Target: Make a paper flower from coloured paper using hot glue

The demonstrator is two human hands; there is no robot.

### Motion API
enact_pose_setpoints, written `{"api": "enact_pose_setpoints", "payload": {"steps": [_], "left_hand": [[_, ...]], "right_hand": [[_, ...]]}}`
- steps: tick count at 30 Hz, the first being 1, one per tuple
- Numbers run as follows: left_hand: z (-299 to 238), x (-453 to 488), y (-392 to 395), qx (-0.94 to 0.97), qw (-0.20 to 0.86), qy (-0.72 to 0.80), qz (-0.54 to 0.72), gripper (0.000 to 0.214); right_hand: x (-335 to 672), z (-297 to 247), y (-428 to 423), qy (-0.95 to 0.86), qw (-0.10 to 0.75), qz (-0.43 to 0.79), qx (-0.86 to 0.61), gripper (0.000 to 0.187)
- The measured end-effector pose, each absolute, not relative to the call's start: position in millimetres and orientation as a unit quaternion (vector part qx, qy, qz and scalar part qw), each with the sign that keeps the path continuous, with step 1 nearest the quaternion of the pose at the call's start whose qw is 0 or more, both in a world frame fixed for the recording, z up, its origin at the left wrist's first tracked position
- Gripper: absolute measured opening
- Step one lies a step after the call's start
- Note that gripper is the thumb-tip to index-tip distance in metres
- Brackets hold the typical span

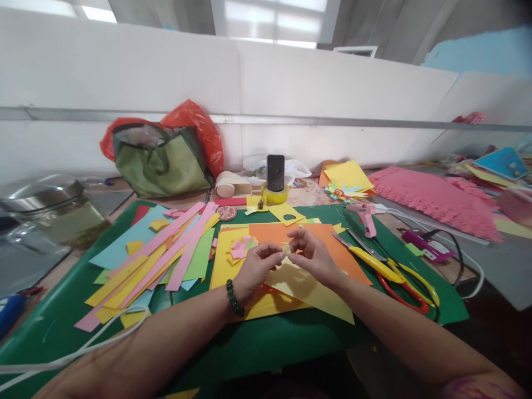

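Observation:
Over the stacked sheets my left hand pinches a small pale yellow-green piece of paper between thumb and fingers. My right hand meets it from the other side, fingers curled, its tips at the same piece. Below both hands lie an orange sheet, a pale yellow sheet and yellow sheets. Just left of my left hand rests a pink paper flower with a bit of green. Above the hands is a yellow piece with a cut-out hole.
Coloured paper strips cover the left of the green mat. At right lie scissors, a yellow-handled cutter and a pink glue gun with a cable. A phone stands behind, on a tape roll.

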State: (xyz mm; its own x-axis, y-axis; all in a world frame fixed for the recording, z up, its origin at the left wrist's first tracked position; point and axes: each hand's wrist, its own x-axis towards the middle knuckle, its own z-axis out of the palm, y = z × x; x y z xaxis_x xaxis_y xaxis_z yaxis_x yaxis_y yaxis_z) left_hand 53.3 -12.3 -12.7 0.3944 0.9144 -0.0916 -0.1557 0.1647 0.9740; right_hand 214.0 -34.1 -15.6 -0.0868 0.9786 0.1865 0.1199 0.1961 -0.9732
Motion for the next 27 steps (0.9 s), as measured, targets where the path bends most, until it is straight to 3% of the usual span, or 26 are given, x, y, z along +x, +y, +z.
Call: {"api": "enact_pose_setpoints", "payload": {"steps": [8, 20, 27], "left_hand": [[-12, 54, -15, 0.527, 0.656, 0.363, 0.399, 0.025], [0, 56, -53, 0.504, 0.733, 0.285, 0.356, 0.028], [0, 54, -50, 0.493, 0.735, 0.294, 0.361, 0.035]], "right_hand": [[213, -12, -36, -0.588, 0.494, 0.431, -0.474, 0.036], [221, 22, -87, -0.660, 0.483, 0.334, -0.469, 0.032], [223, 22, -80, -0.715, 0.408, 0.298, -0.482, 0.038]]}}
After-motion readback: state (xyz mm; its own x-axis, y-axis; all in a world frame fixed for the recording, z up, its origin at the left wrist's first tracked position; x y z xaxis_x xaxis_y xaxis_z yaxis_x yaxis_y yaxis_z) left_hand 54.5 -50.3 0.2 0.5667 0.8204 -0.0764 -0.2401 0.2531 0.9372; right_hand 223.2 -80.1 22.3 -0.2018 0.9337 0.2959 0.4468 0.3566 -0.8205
